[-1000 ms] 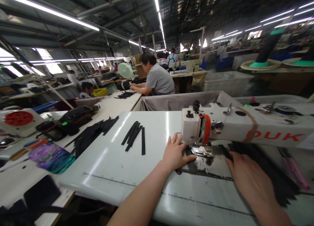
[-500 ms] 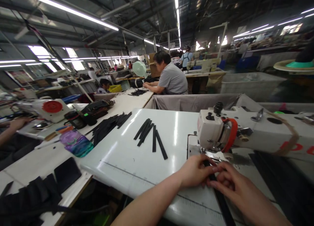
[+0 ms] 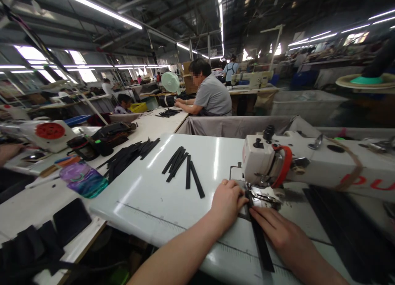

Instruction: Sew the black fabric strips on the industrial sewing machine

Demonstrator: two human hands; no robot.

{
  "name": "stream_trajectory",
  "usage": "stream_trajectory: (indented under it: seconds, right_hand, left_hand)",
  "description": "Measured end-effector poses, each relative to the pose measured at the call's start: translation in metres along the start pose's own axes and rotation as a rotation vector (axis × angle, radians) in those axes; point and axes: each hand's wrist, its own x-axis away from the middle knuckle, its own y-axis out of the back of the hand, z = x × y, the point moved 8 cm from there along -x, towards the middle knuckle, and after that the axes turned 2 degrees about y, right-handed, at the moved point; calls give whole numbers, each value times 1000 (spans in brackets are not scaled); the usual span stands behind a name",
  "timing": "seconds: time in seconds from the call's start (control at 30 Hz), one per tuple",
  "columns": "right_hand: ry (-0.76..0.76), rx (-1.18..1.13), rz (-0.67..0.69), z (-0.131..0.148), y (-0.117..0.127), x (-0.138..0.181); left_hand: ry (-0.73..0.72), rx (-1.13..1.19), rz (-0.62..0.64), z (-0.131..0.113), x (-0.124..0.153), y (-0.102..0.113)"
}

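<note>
A long black strip (image 3: 261, 246) runs from the needle area of the white sewing machine (image 3: 262, 159) toward me. On the strip's left edge, close to the metal presser foot (image 3: 261, 195), my left hand (image 3: 227, 200) is closed, fingers bent and thumb against the strip. My right hand (image 3: 279, 229) lies along the other edge with its fingers stretched out, fingertips touching the strip just in front of the foot. Several short black strips (image 3: 177, 163) are spread on the white machine table (image 3: 148, 190) to the left of my hands.
More black strips (image 3: 128, 157) are heaped past the table's left edge, near a purple and teal pouch (image 3: 82, 178). Black pieces (image 3: 33, 244) lie lower left. Wide black material (image 3: 345, 231) sits under the machine arm. A co-worker in grey (image 3: 212, 91) works ahead.
My hands have moved apart from their shared pinch on the strip. They now rest on either side of it, by the presser foot. The view has shifted slightly right.
</note>
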Motion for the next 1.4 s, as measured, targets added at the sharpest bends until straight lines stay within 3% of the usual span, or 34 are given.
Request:
stream_trajectory:
  seconds: [0.13,0.43,0.8,1.4]
  right_hand:
    - [0,49,-4,4,3,-6]
    - [-68,8,35,0,-10,-2]
    - [-144,-59,24,-4,-6,-9]
    - [-269,-178,-24,-19,-4,-10]
  left_hand:
    - [-152,-22,45,-8,4,-9]
    - [-215,-32,38,-14,4,-12]
    - [-175,-128,62,-10,6,-29]
    - [-172,-55,18,-17,1,-13]
